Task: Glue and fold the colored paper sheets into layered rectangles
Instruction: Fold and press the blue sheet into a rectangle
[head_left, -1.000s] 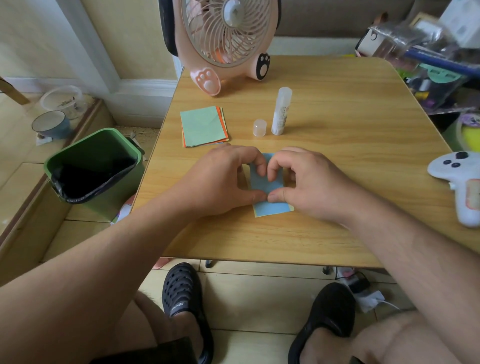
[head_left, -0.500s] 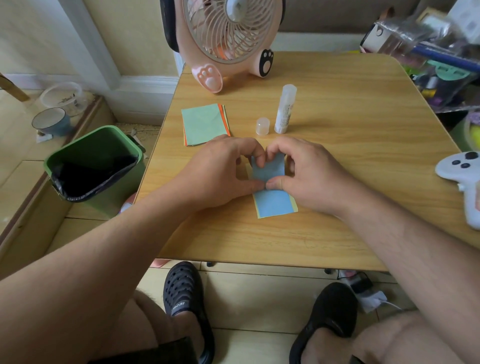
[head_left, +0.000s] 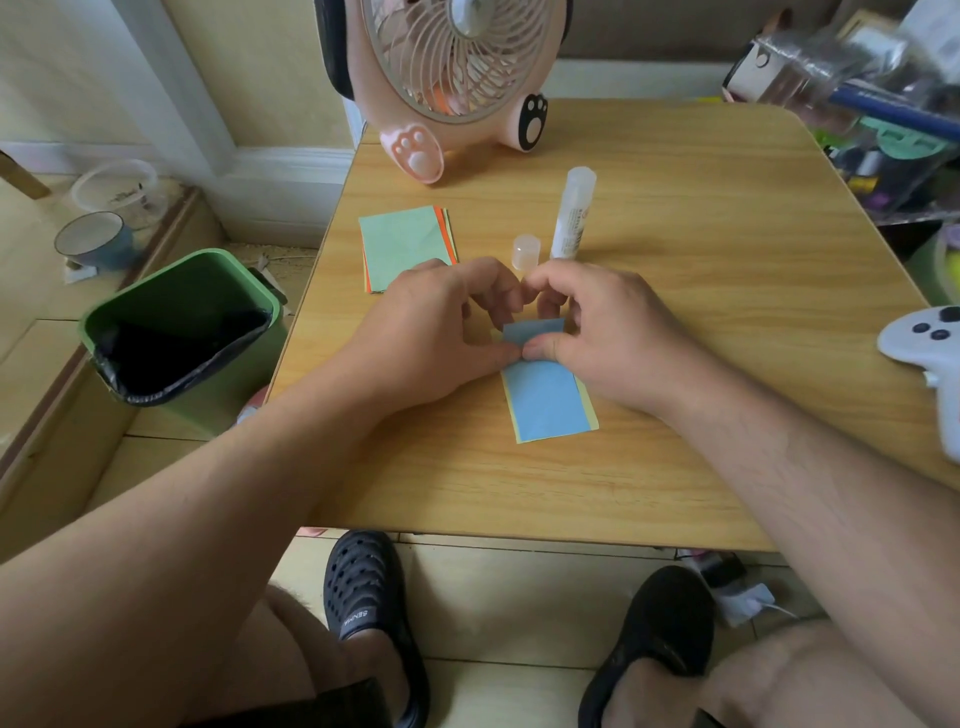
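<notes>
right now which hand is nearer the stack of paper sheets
Left. The left hand sits right beside the stack of paper sheets, overlapping its near corner; the right hand lies farther right.

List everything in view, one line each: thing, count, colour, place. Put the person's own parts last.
blue-and-yellow paper piece: 1, blue on yellow, table centre, far end being folded
paper stack: 1, green on top, orange edges, table left
glue stick: 1, white, upright, uncapped, behind the hands
glue cap: 1, translucent, left of the stick
fan: 1, pink, far table edge
game controller: 1, white, table right
table: 1, wood
bin: 1, green, black liner, floor left
bowl: 1, blue, floor left
clear tub: 1, floor left
clutter: mixed, far right
slippers: 2, black, under table
left hand: pinches the fold
right hand: pinches the fold
</notes>
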